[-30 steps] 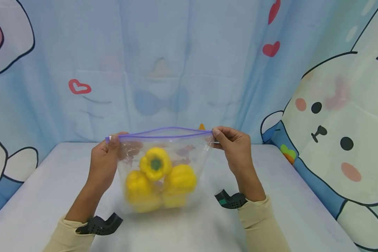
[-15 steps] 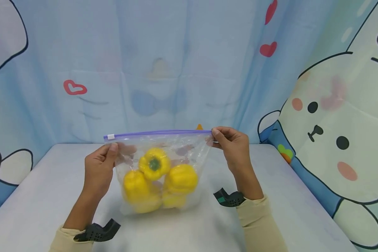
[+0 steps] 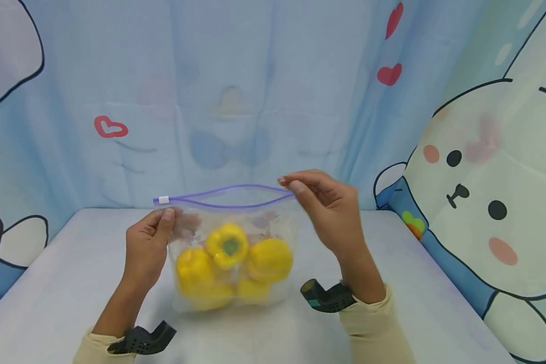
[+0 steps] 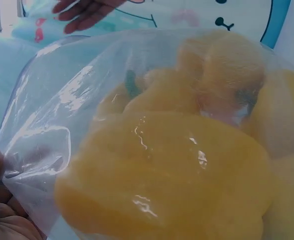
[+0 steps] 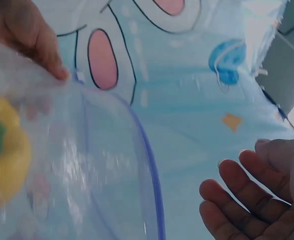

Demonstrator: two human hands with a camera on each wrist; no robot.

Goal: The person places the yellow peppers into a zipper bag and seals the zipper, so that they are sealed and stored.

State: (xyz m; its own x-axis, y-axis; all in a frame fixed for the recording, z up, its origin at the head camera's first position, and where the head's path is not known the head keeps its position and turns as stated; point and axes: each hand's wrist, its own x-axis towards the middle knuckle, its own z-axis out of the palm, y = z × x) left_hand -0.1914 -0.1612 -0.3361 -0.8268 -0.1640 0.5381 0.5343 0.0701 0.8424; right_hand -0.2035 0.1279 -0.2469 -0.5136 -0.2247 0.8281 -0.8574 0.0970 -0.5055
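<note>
A clear zip bag [image 3: 236, 215] with a purple zip edge holds several yellow bell peppers [image 3: 269, 260]. Its mouth gapes, and a white slider [image 3: 164, 199] sits at the left end of the zip. My left hand [image 3: 146, 245] pinches the bag just below that end, thumb toward me. In the left wrist view, peppers [image 4: 166, 175] press against the plastic beside the thumb. My right hand [image 3: 329, 212] is near the zip's right end, its fingers loosely bent. The right wrist view shows those fingers [image 5: 241, 192] apart from the bag, with nothing between them.
The bag is over a white table [image 3: 418, 303], close to its surface. Behind the table hangs a light blue curtain [image 3: 300, 91] printed with hearts and a large white cartoon animal [image 3: 478, 202] at the right. A black camera is strapped on each wrist.
My right hand has let go of the bag's right corner and moved slightly left and up. The bag's mouth has spread wider. My left hand has slid down below the slider, uncovering it.
</note>
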